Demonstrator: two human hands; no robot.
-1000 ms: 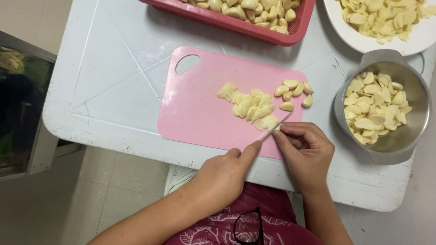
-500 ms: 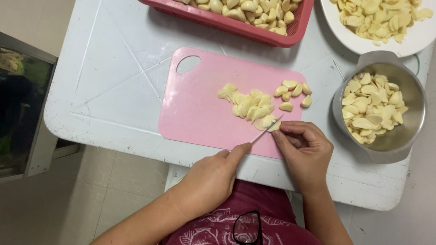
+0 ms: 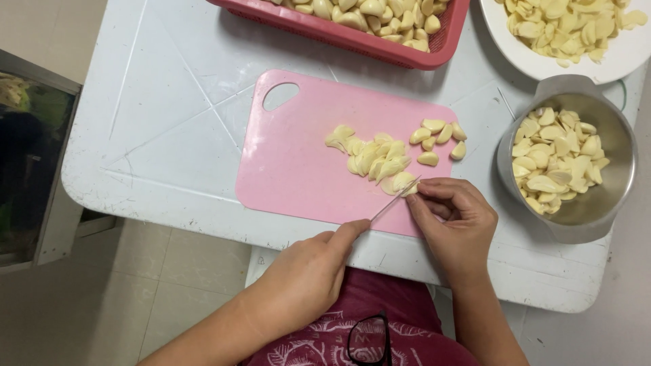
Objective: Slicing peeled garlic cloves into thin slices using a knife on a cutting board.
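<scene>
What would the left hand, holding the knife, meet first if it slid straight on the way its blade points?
Likely the garlic clove at the knife tip, pinned by the right hand; the left hand points there.

Packages: none in view.
Labels: none in view.
Signs: none in view.
Screens: none in view.
</scene>
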